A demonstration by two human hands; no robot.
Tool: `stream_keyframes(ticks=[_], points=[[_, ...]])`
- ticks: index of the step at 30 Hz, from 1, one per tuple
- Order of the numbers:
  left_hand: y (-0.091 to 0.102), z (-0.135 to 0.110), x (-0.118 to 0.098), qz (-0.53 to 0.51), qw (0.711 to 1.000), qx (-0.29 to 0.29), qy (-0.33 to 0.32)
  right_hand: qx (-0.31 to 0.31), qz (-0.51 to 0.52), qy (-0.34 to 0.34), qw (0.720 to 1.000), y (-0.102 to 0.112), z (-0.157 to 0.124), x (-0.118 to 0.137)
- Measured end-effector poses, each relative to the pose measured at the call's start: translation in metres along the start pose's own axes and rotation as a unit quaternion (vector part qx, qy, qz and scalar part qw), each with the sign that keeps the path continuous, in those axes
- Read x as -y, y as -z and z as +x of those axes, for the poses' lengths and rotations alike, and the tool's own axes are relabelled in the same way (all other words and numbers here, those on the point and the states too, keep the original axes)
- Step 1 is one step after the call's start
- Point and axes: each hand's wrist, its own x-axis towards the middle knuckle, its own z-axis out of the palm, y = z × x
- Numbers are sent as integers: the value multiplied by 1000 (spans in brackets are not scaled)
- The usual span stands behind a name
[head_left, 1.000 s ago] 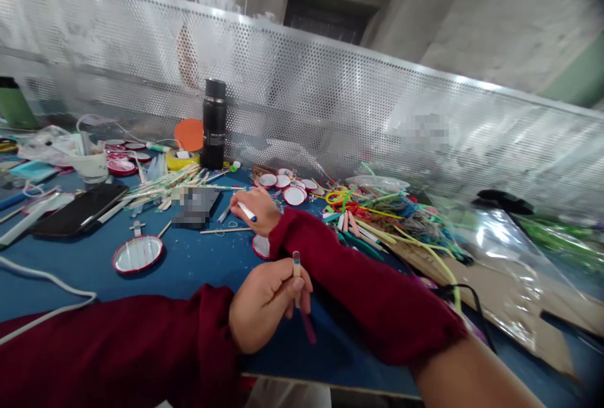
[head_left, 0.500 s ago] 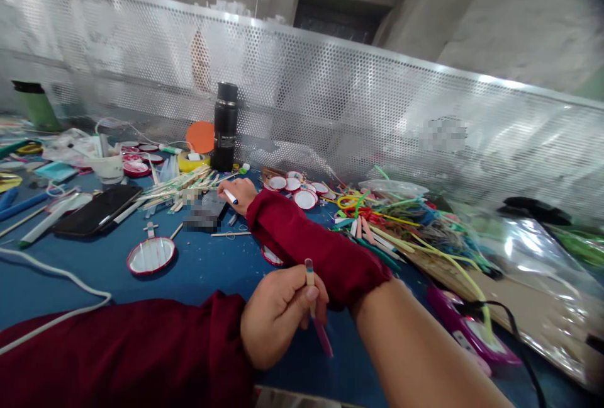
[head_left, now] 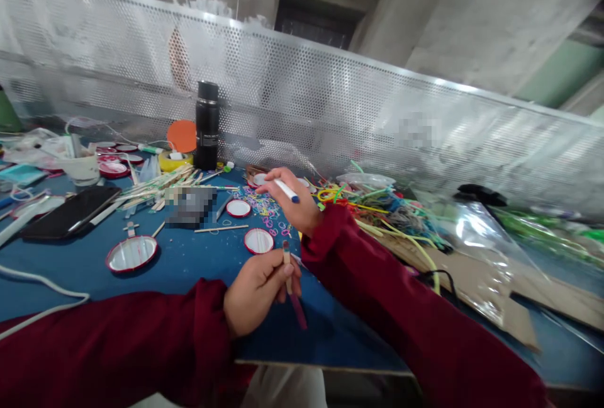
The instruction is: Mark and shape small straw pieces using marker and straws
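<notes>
My left hand (head_left: 253, 291) is closed near the table's front edge, pinching a slim wooden stick (head_left: 287, 258) upright. A purple strip (head_left: 298, 312) sticks out below those fingers; whether it is part of the stick I cannot tell. My right hand (head_left: 298, 208) hovers over small coloured rubber bands (head_left: 264, 203), with a white marker with a blue end (head_left: 285, 191) tucked against its thumb side. Its fingers stretch toward round red-rimmed white discs at the back, which it partly covers. Another red-rimmed disc (head_left: 258, 241) lies just beyond my left hand.
A black bottle (head_left: 206, 128) stands by the perforated metal screen (head_left: 302, 93). To the left lie a phone (head_left: 70, 211), a pile of sticks (head_left: 163, 184) and a white cable (head_left: 47, 279). Tangled coloured pipe cleaners (head_left: 401, 206) and cardboard (head_left: 472, 276) occupy the right side.
My right hand has moved right, from beside the dark box and stick pile to above the rubber bands, still with the marker. My left hand keeps the stick. The view has shifted right.
</notes>
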Motion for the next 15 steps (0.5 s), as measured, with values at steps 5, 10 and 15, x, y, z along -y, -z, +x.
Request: stream_keyframes(ticks=[5, 10, 15], points=[[3, 3, 2, -4, 999, -4, 35, -98, -22, -19, 995, 25, -72, 37], [3, 5, 3, 5, 997, -12, 75, -153, -6, -41, 987, 14, -114, 34], [2, 6, 3, 31, 996, -12, 88, -205, 1, -45, 978, -3, -128, 16]])
